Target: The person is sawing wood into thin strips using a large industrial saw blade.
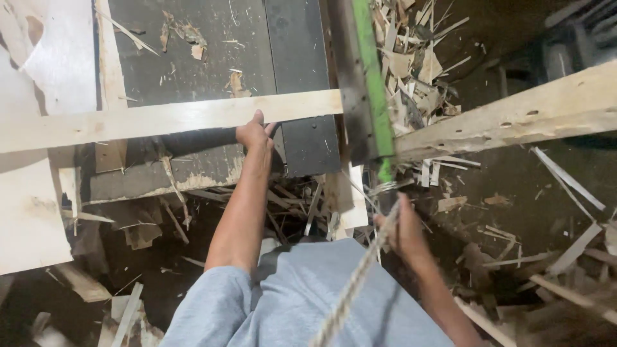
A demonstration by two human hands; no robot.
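Left hand (254, 133) closed on the lower edge of a long pale wooden plank (170, 119), which lies level across the dark machine worktop (193, 58) and ends against an upright dark bar with a green strip (371, 83). Right hand (402, 232) wrapped around a twisted, fibrous rope (352, 289), blurred, running down toward the lower edge of the view; its far end is not visible.

Risks, as judged from this view: the plank is held at one point only, so it could pivot or slide along the smooth worktop; fingers curled under its edge could be pinched against the surface below; the rough rope could chafe the palm if it runs through the grip.

Materials: the plank is raw, light sawn timber with a straight edge. A second, coarser beam (514, 115) at right shows knots and small holes. Thin veneer sheets (32, 212), pale and flat, lie at left. The floor (508, 193) is dark and littered with splintered offcuts (411, 58), thin, jagged and loose underfoot, a likely slipping or snagging hazard.
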